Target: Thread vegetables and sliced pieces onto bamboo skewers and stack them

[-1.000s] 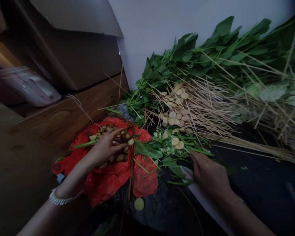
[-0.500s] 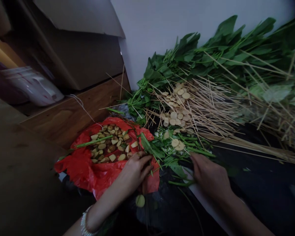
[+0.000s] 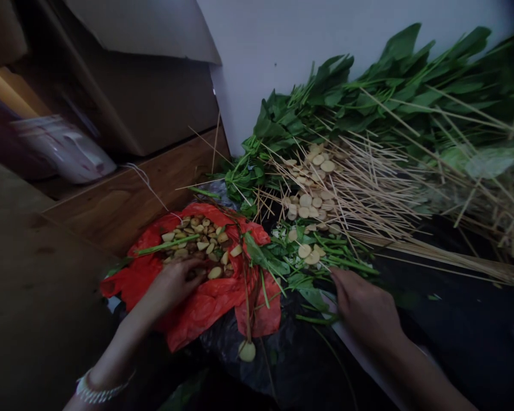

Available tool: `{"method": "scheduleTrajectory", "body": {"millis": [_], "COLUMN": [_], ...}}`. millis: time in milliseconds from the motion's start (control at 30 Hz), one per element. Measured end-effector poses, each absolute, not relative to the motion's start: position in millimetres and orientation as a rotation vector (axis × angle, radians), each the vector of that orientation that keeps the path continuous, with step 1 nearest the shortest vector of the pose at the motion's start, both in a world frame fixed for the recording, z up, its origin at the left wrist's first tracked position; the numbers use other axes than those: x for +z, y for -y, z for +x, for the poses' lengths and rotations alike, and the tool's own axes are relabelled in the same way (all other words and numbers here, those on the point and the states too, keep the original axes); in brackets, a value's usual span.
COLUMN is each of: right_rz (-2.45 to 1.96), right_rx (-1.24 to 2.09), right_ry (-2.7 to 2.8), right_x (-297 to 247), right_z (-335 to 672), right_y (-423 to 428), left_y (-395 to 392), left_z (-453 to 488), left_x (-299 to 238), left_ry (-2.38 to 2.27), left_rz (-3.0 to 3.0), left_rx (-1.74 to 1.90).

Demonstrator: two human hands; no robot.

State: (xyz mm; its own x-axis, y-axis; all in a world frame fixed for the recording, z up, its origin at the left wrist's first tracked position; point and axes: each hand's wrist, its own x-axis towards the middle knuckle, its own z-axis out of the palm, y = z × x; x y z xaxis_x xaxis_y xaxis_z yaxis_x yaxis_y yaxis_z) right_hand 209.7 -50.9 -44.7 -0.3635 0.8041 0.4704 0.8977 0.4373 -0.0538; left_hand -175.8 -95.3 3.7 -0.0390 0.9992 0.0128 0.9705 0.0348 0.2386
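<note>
A big heap of leafy greens (image 3: 389,85) fills the upper right of the frame and leans against the white wall (image 3: 282,34), probably so that the long stalks do not slide down. In front of it, a thick pile of thin wooden sticks (image 3: 389,194) fans out across the right half, with pale round slices (image 3: 312,188) lying among them. A black plastic sheet (image 3: 454,319) is under all this in the lower right, I think to keep the surface below clean.

At the lower centre a red plastic bag (image 3: 205,308) is spread open and flat, and it keeps a heap of small cut pieces (image 3: 197,242) together in one place. The left hand (image 3: 173,282) rests on this bag, palm down with the fingers bent, and the fingertips touch the near edge of the pieces. I cannot tell if it pinches one.

The right hand (image 3: 366,308) lies flat, fingers together, just beside some loose green stalks (image 3: 321,268) right of the bag. It presses on a pale flat thing that I cannot make out.

One round slice (image 3: 247,350) lies alone below the bag. A beaded bracelet (image 3: 96,393) is on the left wrist.
</note>
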Motion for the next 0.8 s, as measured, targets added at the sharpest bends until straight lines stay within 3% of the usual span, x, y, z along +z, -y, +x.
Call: {"method": "scheduleTrajectory", "body": {"millis": [267, 500, 800], "right_rz": [-1.443, -1.394, -1.380], "right_rx": [-0.278, -0.239, -0.196], "right_ry": [2.244, 2.253, 2.268], "right_x": [-47.4, -44.7, -45.0], "right_z": [210.0, 209.2, 208.7], "right_y": [50.5, 51.7, 52.7], "left_y": [57.6, 35.1, 43.8], "left_z": [-170.5, -154.3, -184.2], "left_x": [16.4, -5.0, 12.8], "left_ry": [-2.205, -2.414, -1.949], "left_rz": [1.961, 2.029, 2.194], "left_rx": [0.686, 0.289, 0.255]}}
